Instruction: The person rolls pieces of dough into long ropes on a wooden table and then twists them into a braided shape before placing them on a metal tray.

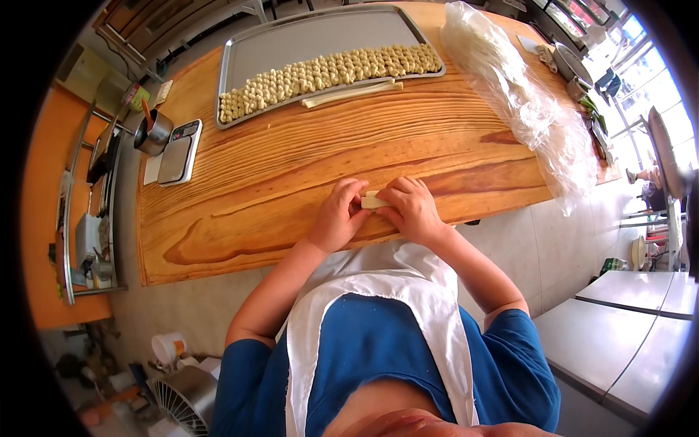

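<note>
A short piece of pale dough (373, 202) lies between my hands near the front edge of the wooden table (246, 185). My right hand (413, 207) has its fingers curled over the dough's right part, hiding some of it. My left hand (339, 212) is curved at the dough's left end, thumb and fingers apart; whether it touches the dough is hard to tell. Beyond them, long pale dough strips (352, 93) rest along the front of a metal tray (262, 49). Rows of small twisted dough pieces (327, 71) fill the tray's near side.
Crumpled clear plastic sheeting (519, 93) runs down the table's right side. A digital scale (177, 153) and a metal pot (154, 133) with an orange-brown handle in it stand at the left. Metal bowls (572, 61) sit at the far right. A shelf rack (68, 235) stands left of the table.
</note>
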`<act>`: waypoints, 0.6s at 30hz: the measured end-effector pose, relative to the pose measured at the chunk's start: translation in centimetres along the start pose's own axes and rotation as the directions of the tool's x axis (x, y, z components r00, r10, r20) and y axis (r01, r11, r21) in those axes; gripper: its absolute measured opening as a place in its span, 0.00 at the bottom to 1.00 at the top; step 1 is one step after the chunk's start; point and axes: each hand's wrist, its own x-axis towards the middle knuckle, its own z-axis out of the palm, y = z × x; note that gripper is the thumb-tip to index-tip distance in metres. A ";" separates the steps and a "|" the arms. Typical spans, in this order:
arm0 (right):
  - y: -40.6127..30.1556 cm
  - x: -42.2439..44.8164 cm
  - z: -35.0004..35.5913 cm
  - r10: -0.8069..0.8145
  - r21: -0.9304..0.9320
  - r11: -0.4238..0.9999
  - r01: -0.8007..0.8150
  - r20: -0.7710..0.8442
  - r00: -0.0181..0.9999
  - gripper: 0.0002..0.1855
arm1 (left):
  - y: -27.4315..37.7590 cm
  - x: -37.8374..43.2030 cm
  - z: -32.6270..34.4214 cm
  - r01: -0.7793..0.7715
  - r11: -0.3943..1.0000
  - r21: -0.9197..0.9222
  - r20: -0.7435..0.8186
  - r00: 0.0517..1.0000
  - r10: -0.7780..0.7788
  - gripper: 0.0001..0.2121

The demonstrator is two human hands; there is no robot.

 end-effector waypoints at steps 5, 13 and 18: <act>0.7 -0.3 1.1 0.149 0.247 0.961 -0.127 -0.072 0.986 0.12 | -0.8 -0.1 0.1 0.020 1.000 -0.023 0.067 0.998 -0.018 0.18; 0.1 1.5 -0.4 -0.080 0.147 0.986 0.079 0.002 0.997 0.14 | -0.8 -0.2 0.6 0.164 0.880 -0.445 -0.002 0.983 -0.184 0.15; 0.7 0.8 0.8 0.309 0.676 0.651 -0.345 0.179 0.934 0.10 | -0.5 0.3 -0.1 0.157 0.927 -0.342 0.077 0.987 -0.139 0.15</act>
